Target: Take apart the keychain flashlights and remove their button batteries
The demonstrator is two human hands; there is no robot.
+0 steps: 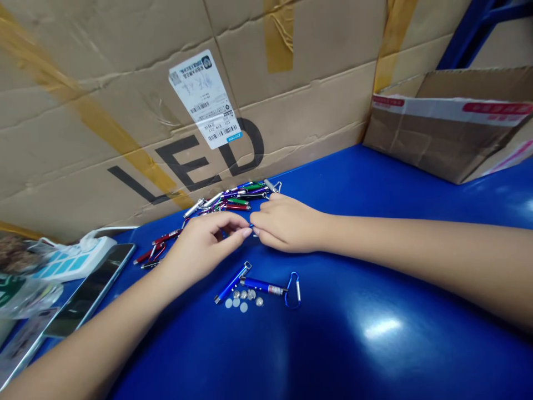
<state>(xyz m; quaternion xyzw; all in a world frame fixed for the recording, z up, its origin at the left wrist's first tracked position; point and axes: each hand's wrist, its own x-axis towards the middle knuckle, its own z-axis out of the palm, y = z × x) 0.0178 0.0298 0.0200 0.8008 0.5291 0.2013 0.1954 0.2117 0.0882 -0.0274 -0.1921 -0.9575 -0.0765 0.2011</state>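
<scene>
Glossy blue covers the tabletop (416, 255), with a big carton (137, 116) standing along its far side. Against the foot of that carton lies a heap of slim metal tubes (238, 201), red, green, silver and blue-purple, too tangled to count. Farther out from the carton are two blue tubes (231, 284), one with a blue clip (298, 290) at its end, and a cluster of silvery discs (244, 295) just beside them. Nearer the carton than these, the hands meet: the left hand (204, 239) pinches a small blue piece (251, 225) between thumb and forefinger, and the right hand (287, 225) is curled closed against it, hiding most of it.

Work looks under way on that one piece. Most tubes lie by the carton, and whether those are finished or waiting I cannot tell.

On the carton's face, black letters (187, 166) spell LED. Above and partly over them is a tilted white label (205, 100) with barcodes; its blue corner seems to read ZTO, the rest is mostly too small. A pale sticker (276, 290) on one blue tube is unreadable. Right of the carton, an open box (420, 139) bears a red-and-white band, its print illegible.
</scene>
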